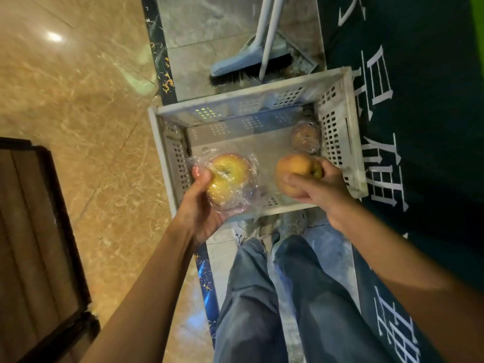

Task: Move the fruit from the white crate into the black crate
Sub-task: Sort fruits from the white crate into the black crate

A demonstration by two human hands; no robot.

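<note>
1. Left hand (201, 205), fingers wrapped around a plastic-wrapped yellow apple (228, 176), over the white crate (337, 121).
2. Right hand (317, 187) fingers clamp an orange-red apple (294, 166).
3. Beyond those fingers, a third wrapped fruit (306, 136) sits in the crate's corner.
4. Black crate (39, 231) well left.

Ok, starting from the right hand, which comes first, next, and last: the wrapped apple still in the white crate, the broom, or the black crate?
From the right hand:
1. Wrapped apple, just beyond it in the white crate's far right corner.
2. Broom, on the floor past the crate.
3. Black crate, far off left.
</note>
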